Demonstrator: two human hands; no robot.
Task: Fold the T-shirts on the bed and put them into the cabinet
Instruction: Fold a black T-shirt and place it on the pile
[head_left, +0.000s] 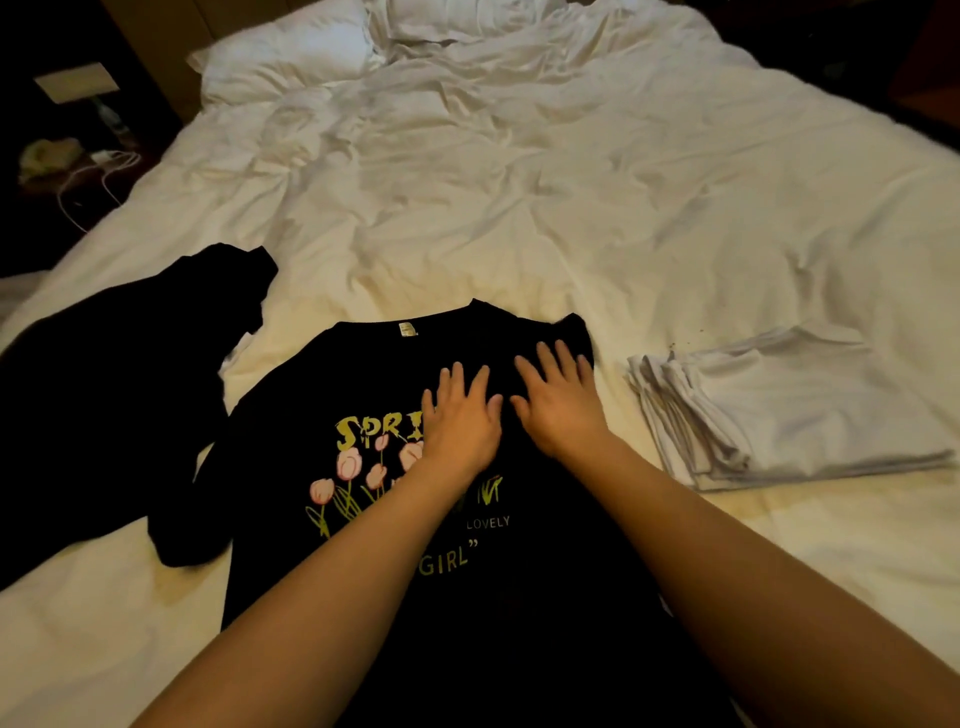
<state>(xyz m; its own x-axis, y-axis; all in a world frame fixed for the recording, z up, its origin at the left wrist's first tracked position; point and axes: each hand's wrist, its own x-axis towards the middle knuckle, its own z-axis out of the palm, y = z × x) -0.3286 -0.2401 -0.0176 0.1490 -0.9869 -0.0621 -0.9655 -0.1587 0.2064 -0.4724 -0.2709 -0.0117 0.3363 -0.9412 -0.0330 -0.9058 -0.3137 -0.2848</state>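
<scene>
At the far left, off the bed, a low bedside surface (67, 166) sits in shadow with a white cable and some small items too dim to name. On the left side of the bed (571, 197), a second black garment (114, 395) lies in a loose, unfolded heap, probably waiting its turn. Just beside it, in the middle foreground, the black printed T-shirt (322, 374) is spread face up on the white duvet with its collar pointing away from the person, so the tulip print and lettering read upright; laying it flat like this gives a smooth base for folding. The left hand (460, 415) lies palm down on the chest of the shirt, fingers straight and slightly spread, partly covering the lettering. The right hand (558, 400) lies flat just beside it, nearer the right shoulder, where the cloth looks bunched or turned in. Neither hand grips anything; both press on the fabric, which I take as smoothing out wrinkles before the first fold. To the right, well apart from the shirt, a stack of folded white cloth (795, 415) rests neatly on the bed. The cabinet is not in view.
</scene>
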